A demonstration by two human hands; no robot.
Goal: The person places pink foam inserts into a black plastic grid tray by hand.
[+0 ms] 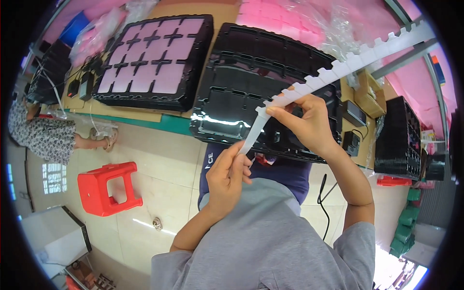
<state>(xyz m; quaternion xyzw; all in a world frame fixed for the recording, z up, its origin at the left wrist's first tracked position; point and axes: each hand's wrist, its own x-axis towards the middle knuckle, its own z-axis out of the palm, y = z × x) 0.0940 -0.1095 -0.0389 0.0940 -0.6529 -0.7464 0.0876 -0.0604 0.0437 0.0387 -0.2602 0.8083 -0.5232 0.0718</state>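
Note:
A long white notched strip [333, 73] runs slantwise in front of me, its far end up at the right. My left hand [227, 176] pinches the narrow lower end. Higher up, my right hand [309, 118] grips the strip between thumb and fingers where it bends and the notches begin. Below the strip lies a glossy black plastic tray [232, 104] with moulded compartments, reaching over the table edge toward my lap. To its left stands another black tray [189, 92] with pink sheets [169, 77] showing in its compartments.
Black power adapters [354, 113] and a cardboard box [371, 94] sit at the right, beside stacked black trays [397, 137]. Clear plastic wrap and pink sheets lie at the back. A red stool [108, 188] stands on the floor at left, near another person [46, 135].

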